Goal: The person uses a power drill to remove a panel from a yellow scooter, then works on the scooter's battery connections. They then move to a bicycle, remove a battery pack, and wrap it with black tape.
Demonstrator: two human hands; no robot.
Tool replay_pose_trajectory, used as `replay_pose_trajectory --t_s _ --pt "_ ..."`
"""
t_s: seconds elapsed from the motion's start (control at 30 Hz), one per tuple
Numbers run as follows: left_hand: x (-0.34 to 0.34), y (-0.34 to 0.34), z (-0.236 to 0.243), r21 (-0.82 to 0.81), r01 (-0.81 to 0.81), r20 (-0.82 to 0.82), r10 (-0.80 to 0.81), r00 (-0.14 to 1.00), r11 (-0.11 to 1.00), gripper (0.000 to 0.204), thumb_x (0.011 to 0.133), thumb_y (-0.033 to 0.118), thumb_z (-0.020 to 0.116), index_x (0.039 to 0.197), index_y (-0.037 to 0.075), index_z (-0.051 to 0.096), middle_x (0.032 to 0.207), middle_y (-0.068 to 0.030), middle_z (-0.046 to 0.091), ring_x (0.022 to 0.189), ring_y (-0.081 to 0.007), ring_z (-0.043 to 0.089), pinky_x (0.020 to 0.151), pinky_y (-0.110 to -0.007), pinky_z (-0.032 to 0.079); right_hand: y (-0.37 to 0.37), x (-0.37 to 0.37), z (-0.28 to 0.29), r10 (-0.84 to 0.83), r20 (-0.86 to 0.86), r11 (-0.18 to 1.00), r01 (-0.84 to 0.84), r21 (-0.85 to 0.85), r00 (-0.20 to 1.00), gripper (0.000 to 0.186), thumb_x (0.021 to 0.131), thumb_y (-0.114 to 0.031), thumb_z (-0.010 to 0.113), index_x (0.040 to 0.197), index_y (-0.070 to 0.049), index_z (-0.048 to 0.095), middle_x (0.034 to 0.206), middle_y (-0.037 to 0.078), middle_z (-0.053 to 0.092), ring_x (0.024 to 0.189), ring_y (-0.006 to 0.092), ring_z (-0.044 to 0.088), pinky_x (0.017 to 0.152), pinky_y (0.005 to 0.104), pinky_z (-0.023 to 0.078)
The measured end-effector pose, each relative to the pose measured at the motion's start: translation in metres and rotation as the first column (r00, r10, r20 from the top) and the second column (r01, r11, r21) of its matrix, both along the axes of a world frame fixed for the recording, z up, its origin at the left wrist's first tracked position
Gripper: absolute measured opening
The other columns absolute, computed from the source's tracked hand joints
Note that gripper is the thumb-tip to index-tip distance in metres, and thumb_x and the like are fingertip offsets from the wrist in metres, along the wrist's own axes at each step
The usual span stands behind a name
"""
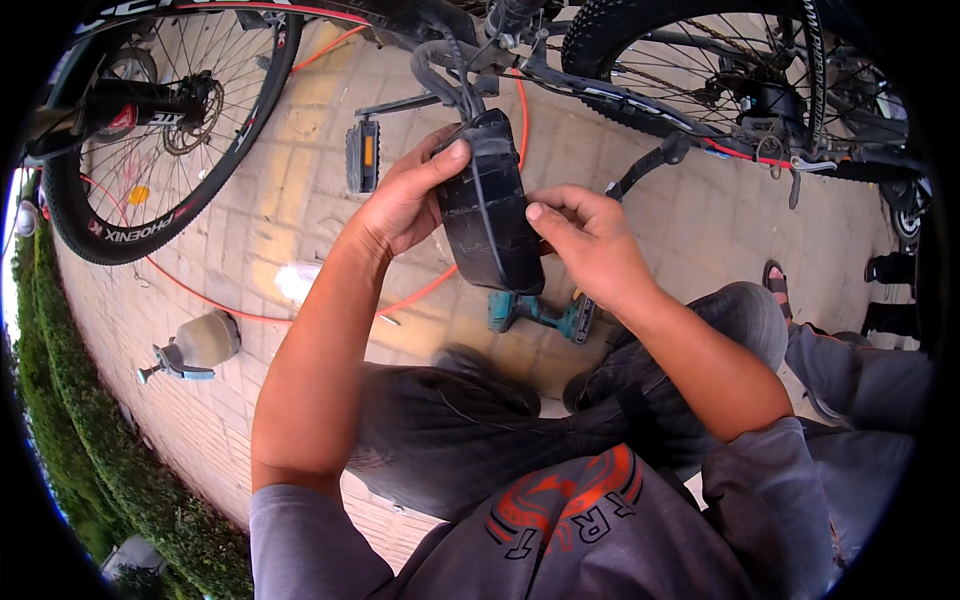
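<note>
A long black case (pixel 490 215) with rounded ends is held up in front of me, below the bike frame. Its surface looks scuffed, with strips across it and a raised line down the middle. Thick dark cables (pixel 450 75) run from its top end up to the frame. My left hand (pixel 415 190) grips the case's left side near the top, thumb on its front face. On the other side, my right hand (pixel 585 235) pinches the right edge with thumb and bent fingers; the fingertips behind the edge are hidden.
A bicycle's front wheel (pixel 265 110) and rear wheel (pixel 690 60) flank the work; a pedal (pixel 364 155) hangs left. A teal cordless power tool (pixel 540 316) lies below the case. An orange hose (pixel 215 307) crosses the paving. A spray bottle (pixel 205 340) lies left; another person's foot (pixel 776 280) is right.
</note>
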State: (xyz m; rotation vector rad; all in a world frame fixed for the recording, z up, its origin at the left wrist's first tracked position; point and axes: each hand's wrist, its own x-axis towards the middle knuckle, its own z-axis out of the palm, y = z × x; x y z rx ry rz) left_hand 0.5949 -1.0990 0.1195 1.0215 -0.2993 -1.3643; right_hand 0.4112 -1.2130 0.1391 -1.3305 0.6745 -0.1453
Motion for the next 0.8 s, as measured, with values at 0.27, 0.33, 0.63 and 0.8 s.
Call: replay_pose_trajectory --t_s 0.27,0.33,0.63,0.8 --pt "-0.002 -0.011 0.013 0.204 0.003 0.105 -0.025 0.994 0.979 0.07 0.082 0.038 0.071 0.127 -0.007 0.041 0.119 -0.0163 0.055 0.104 -0.0199 0.059 0.088 -0.038 0.05 -0.006 -0.003 -0.016 -0.081 -0.023 0.996 0.08 -0.03 0.996 0.026 0.092 -0.014 0.059 0.108 0.007 0.06 0.092 0.01 0.065 0.085 0.0135 0.062 0.076 0.0261 0.05" --pt "-0.001 -0.012 0.013 0.224 -0.013 0.157 -0.023 0.987 0.975 0.073 0.082 0.038 0.07 0.13 -0.007 0.039 0.121 -0.0177 0.054 0.105 -0.0214 0.058 0.087 -0.039 0.05 -0.008 -0.003 -0.019 -0.089 -0.019 0.995 0.088 -0.039 0.996 0.027 0.092 -0.014 0.059 0.109 0.007 0.059 0.093 0.011 0.065 0.085 0.0135 0.062 0.076 0.0262 0.05" --pt "-0.006 -0.013 0.019 0.269 -0.108 0.266 0.034 0.963 0.957 0.112 0.073 0.042 0.077 0.145 -0.007 0.006 0.128 -0.0273 0.047 0.112 -0.0311 0.056 0.087 -0.044 0.05 -0.009 -0.006 -0.012 -0.107 -0.04 0.994 0.107 -0.014 0.993 0.029 0.095 -0.018 0.054 0.107 0.007 0.061 0.088 0.008 0.065 0.08 0.011 0.059 0.073 0.0252 0.048" --pt "-0.012 -0.015 0.027 0.321 -0.136 0.332 0.023 0.943 0.937 0.119 0.07 0.047 0.079 0.144 -0.009 0.005 0.127 -0.0288 0.048 0.105 -0.032 0.059 0.082 -0.043 0.054 -0.008 -0.003 0.0 -0.064 -0.042 0.996 0.066 0.051 0.997 0.037 0.096 -0.027 0.054 0.108 0.007 0.061 0.09 0.006 0.065 0.081 0.0094 0.058 0.074 0.0244 0.047"
